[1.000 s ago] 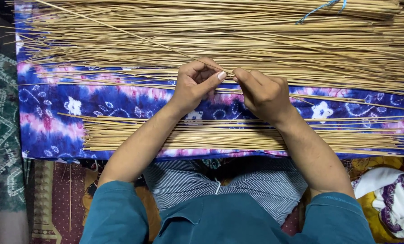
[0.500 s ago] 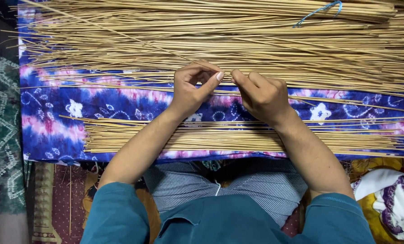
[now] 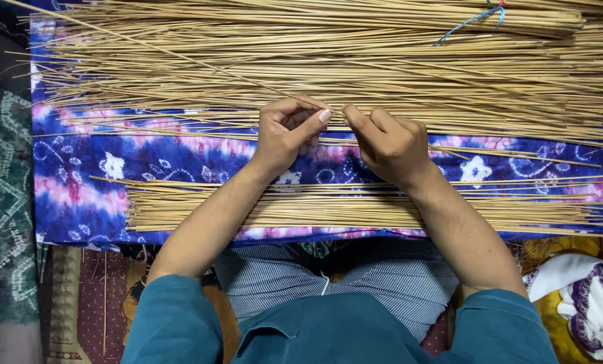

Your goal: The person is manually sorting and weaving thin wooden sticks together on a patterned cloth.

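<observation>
The big heap of thin sticks runs off the far and right edges. The nearer bundle is partly hidden under both forearms. Where the hands meet, the pinched stick is too thin to follow. The tie-dyed cloth is cut off at right.

Even, fairly bright light falls from above, with no glare anywhere. The pale sticks and the tie-dyed cloth are sharp and saturated. Both hands, left hand and right hand, are crisp and cast only soft, faint shadows beneath them. The far-left edge and the lower corners are dimmer. No motion blur shows, and hardly any bending at the edges.
</observation>
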